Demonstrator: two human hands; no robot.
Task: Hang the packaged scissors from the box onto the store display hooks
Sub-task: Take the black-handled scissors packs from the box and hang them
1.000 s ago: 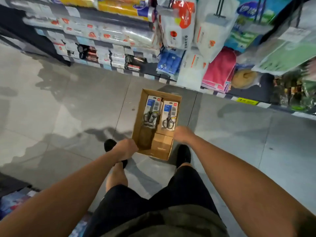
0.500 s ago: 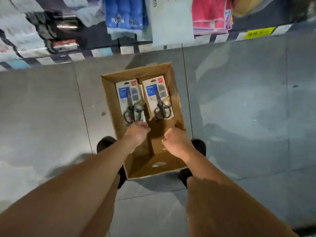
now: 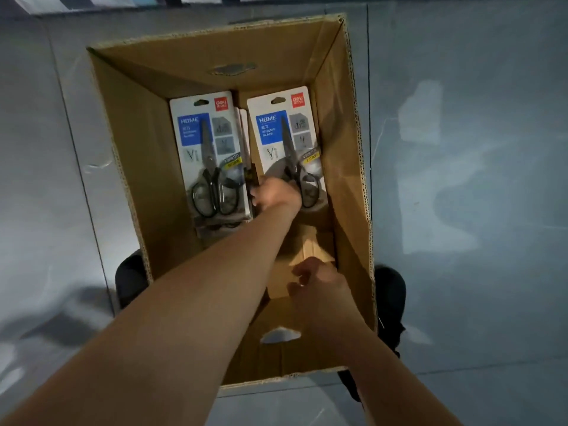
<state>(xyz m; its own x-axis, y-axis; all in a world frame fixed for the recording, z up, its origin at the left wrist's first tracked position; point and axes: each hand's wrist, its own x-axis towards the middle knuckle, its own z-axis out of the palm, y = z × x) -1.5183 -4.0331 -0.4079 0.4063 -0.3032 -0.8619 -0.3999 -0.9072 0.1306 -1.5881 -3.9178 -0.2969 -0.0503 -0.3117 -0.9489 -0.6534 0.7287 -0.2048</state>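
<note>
An open cardboard box (image 3: 358, 142) stands on the floor between my feet. Two stacks of packaged scissors lie flat in its far half: the left pack (image 3: 199, 142) and the right pack (image 3: 276, 133), white cards with a blue label and black-handled scissors. My left hand (image 3: 276, 196) reaches deep into the box, its fingers curled over the lower left edge of the right pack, in the gap between the stacks. My right hand (image 3: 319, 281) hovers over the near half of the box, fingers loosely curled, holding nothing. No display hooks are in view.
A smaller piece of cardboard (image 3: 310, 250) lies in the box bottom under my right hand. My black shoes (image 3: 130, 278) (image 3: 388, 296) flank the box. Grey floor tiles (image 3: 476, 179) surround it. The foot of the shelving (image 3: 92, 0) runs along the top edge.
My head has dropped much closer to the box, and the shelves have left the view. My left hand has moved forward and right onto the right pack. My right hand stays over the near half.
</note>
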